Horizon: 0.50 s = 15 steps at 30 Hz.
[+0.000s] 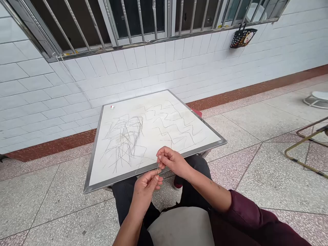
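Observation:
Between my two hands runs a thin, pale wire-like strand (158, 166), just over the near edge of the table. My left hand (148, 183) pinches its lower end with thumb and fingers. Higher and a little to the right, my right hand (172, 160) pinches the upper part. On the white tabletop lies a tangled heap of thin dark strands (124, 134), at the left. Several separate strands with zigzag bends (174, 119) are spread over the right half. What exactly the strands are made of I cannot tell.
The square table (92, 153) has a grey metal rim and stands against a white tiled wall (143, 73). A small white and red item (112, 107) sits near its far left corner. A black basket (243, 37) hangs below the barred window. Metal-framed seats (320, 97) stand at right.

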Each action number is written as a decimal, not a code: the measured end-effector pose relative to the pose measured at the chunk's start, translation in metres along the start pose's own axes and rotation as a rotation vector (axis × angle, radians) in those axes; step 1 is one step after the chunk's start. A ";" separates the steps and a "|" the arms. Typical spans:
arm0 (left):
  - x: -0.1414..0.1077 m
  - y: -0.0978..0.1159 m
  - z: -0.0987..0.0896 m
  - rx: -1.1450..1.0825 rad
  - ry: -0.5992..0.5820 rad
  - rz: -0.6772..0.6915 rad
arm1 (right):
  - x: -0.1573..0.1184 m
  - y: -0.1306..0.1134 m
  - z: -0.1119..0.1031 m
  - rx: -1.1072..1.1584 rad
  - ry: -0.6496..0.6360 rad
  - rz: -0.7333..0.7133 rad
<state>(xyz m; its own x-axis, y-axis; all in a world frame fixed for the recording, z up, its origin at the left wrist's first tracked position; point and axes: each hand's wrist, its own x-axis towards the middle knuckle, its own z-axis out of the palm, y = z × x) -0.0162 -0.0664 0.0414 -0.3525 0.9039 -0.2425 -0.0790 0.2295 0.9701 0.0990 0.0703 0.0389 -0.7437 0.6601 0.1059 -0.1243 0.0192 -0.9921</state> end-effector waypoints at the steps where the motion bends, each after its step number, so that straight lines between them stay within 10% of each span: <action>1: 0.000 -0.001 -0.001 0.023 -0.005 0.010 | 0.000 -0.001 0.001 -0.032 0.002 -0.001; 15: 0.001 0.000 -0.016 -0.062 0.267 0.180 | -0.005 0.000 0.017 -0.345 0.002 -0.158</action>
<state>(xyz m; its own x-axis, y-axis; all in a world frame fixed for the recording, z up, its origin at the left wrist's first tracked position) -0.0313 -0.0710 0.0414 -0.5973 0.7995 -0.0640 -0.0468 0.0449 0.9979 0.0917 0.0544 0.0397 -0.7318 0.6299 0.2599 -0.0089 0.3726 -0.9280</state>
